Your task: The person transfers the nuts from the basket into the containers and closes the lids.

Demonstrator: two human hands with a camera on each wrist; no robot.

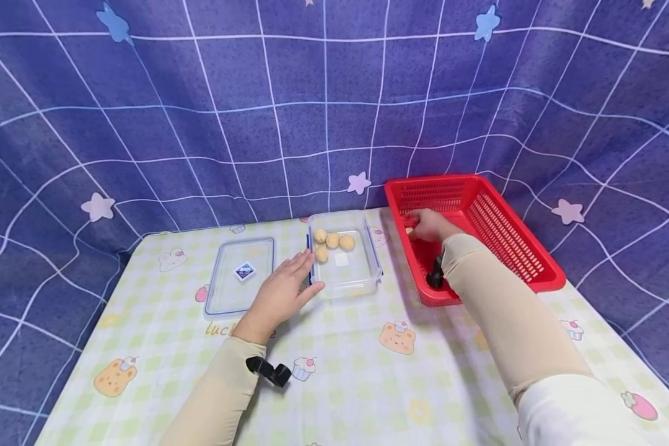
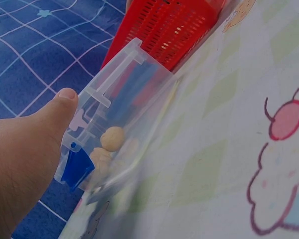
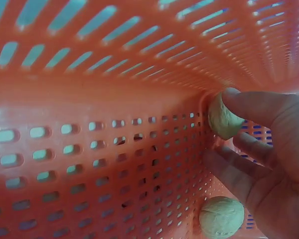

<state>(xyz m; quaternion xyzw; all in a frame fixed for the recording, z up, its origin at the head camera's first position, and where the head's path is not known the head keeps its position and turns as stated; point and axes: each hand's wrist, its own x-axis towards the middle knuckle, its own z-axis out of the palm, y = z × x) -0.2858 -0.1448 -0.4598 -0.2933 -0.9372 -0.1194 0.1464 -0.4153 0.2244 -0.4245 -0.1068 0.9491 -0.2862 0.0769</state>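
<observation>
Between the thumb and fingers of the right hand [image 3: 279, 159] I have a walnut [image 3: 223, 119], pinched, down inside the basket [image 1: 502, 235]. Judging by its ridged shell, it should be light, stiff and not very slippery (though round enough to roll away), so I'd take hold across its widest part. Another nut [image 3: 222, 217] lies near those fingers. Left of the right hand stands the box [image 1: 350, 287] with four nuts [image 1: 332, 240]; my left hand [image 1: 284, 288], fingers fairly straight, touches its side, with the lid [image 1: 231, 297] just to that hand's left.
</observation>
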